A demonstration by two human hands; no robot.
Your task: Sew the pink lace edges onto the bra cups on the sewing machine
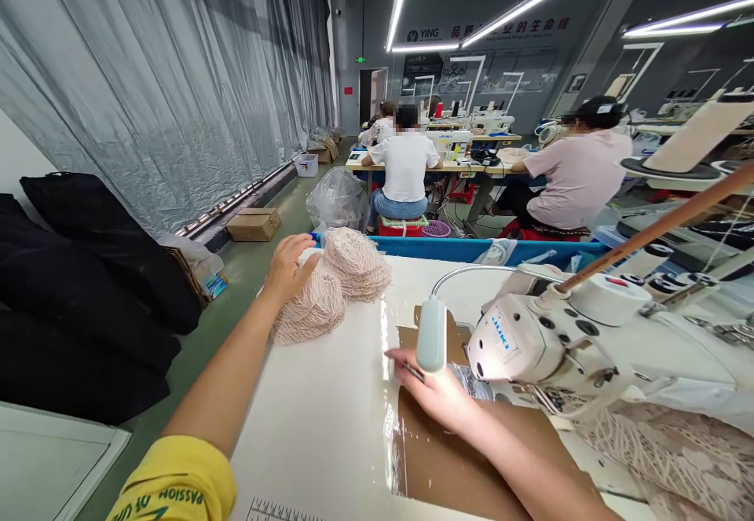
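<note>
Two stacks of pale pink lace pieces lie at the far left of the white table: a nearer stack [311,310] and a farther stack [356,263]. My left hand [290,267] rests on the outer edge of the nearer stack, its fingers stretched out. Over the brown sheet beside the sewing machine [518,340], my right hand [439,395] has its fingers curled round a thin dark tool [414,373], whose exact kind I cannot make out. The pale lamp head [432,336] hides part of that hand, and the fingertips are slightly blurred.
More lace [677,442] lies right of the machine. A gooseneck [471,271] carries the lamp, and a brown rod [653,230] slants above the machine. A blue cloth trough [436,247] borders the table's far edge. Co-workers [406,163] sit at machines beyond.
</note>
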